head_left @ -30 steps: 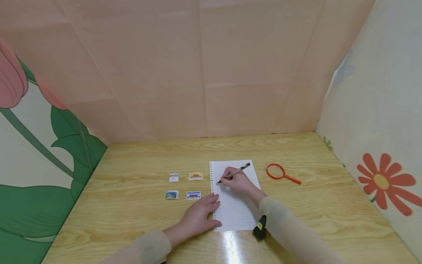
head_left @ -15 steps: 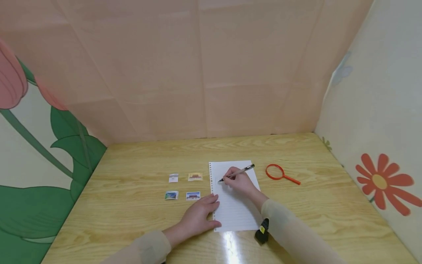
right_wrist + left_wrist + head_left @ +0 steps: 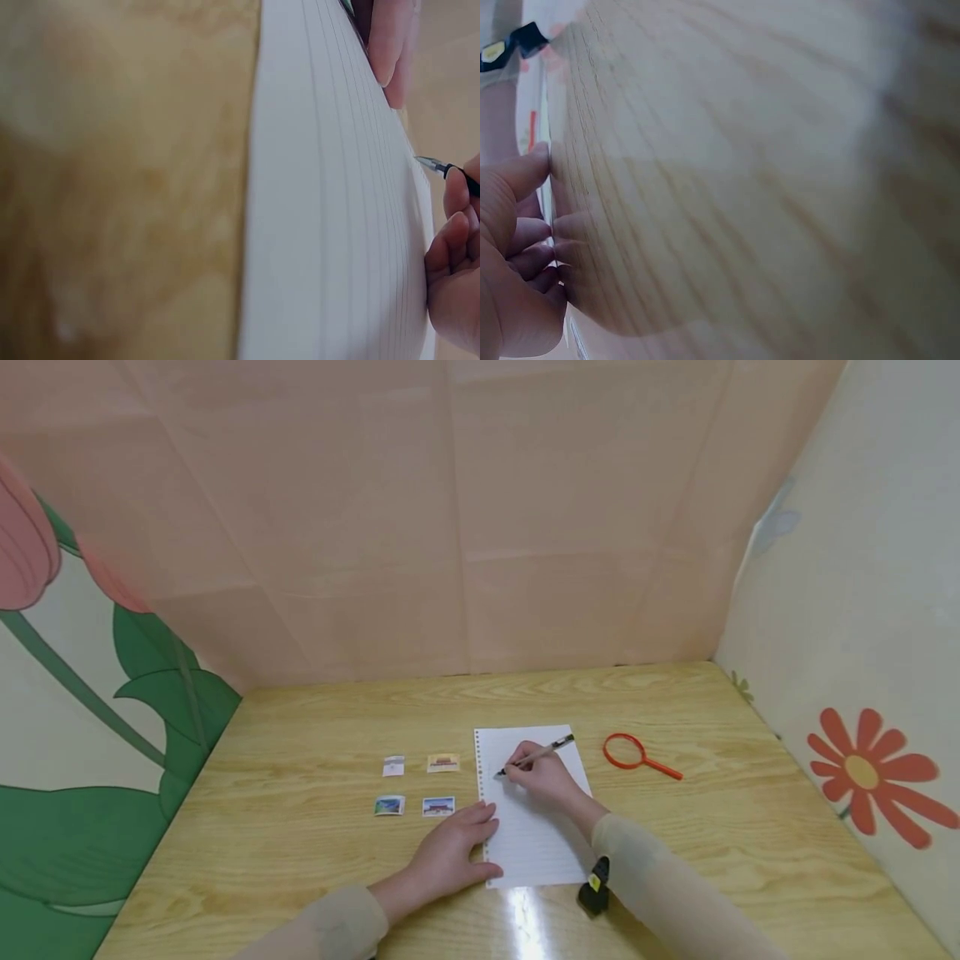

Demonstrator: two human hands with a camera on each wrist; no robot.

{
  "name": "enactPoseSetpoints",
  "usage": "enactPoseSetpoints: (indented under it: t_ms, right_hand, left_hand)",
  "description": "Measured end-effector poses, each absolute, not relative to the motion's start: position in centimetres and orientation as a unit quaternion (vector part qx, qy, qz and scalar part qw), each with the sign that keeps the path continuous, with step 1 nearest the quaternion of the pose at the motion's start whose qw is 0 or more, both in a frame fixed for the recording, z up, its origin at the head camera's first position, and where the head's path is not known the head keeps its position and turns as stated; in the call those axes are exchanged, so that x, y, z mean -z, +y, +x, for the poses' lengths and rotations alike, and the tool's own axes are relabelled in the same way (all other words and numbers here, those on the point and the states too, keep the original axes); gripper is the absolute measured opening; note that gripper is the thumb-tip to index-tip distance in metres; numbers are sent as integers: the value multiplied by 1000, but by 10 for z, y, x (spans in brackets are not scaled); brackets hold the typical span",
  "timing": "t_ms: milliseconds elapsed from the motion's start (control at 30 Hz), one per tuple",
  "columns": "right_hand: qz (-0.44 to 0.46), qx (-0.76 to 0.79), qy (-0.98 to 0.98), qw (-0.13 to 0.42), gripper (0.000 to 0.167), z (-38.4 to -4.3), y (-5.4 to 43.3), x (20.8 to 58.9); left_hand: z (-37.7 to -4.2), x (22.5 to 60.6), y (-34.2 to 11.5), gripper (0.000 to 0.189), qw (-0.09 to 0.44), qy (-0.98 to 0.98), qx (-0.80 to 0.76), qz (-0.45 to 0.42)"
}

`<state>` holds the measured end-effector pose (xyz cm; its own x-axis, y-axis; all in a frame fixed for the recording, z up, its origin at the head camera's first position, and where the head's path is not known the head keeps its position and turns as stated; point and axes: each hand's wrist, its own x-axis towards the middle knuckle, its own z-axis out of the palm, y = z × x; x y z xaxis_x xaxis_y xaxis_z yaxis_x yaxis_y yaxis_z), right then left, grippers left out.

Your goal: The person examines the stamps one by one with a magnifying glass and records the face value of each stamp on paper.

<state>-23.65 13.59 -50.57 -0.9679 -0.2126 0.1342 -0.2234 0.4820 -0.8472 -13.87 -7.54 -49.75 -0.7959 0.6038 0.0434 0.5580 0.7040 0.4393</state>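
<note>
My right hand (image 3: 546, 777) pinches a pen (image 3: 557, 745) with a clear barrel and dark ends, slanted over a lined sheet of paper (image 3: 532, 852). In the right wrist view the pen's metal tip (image 3: 429, 161) meets the paper's surface, and the curled lower fingers (image 3: 450, 244) rest on the sheet. My left hand (image 3: 448, 853) lies flat at the sheet's lower left, its fingertips and thumb on the punched edge. The left wrist view shows that hand (image 3: 514, 277) from the side, low against the table. Any writing is too faint to read.
Left of the paper lie several small picture stamps, among them a yellow one (image 3: 443, 763) and a blue-edged one (image 3: 438, 807). A red magnifying glass (image 3: 663, 769) lies to the right. Pink cloth (image 3: 465, 568) hangs behind the wooden table (image 3: 300, 860).
The pen and right hand shift slightly right, then a little back left, with the tip staying near the sheet's upper left. My left hand stays in place.
</note>
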Motion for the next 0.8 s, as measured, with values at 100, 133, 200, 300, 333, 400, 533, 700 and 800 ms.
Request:
enactPoseSetpoints:
  t_ms: [100,133,200,300,333,400,533,700,800]
  right_hand:
    - [134,-486,-864,9,8,-236,135,505]
    - [135,-484,-865,8,9,-236,134,504]
    - [136,-483,-865,4,9,-236,134,504]
    - [121,-493,-861,-3,6,-237,136,504]
    - [114,-498,-860,-4,5,-237,136,504]
    - [99,-506,-857,-3,4,-237,136,504]
    - [81,-508,-857,17,4,-239,135,504]
    - [78,-492,-866,46,6,-241,131,506]
    - [87,-478,-872,57,5,-243,129,507]
  left_hand:
    - [-138,497,-76,68,55,921,-223,313]
    - [-138,497,-76,68,55,921,-224,313]
    - [-139,497,-76,68,57,921,-225,312]
    - [-139,498,-76,69,56,921,-225,313]
    - [-139,498,-76,69,56,921,-224,313]
    - [-139,499,-76,69,54,921,-222,314]
    - [-139,498,-75,69,52,922,-220,315]
    - [-138,497,-76,69,54,921,-222,316]
    - [-137,496,-76,69,54,921,-222,317]
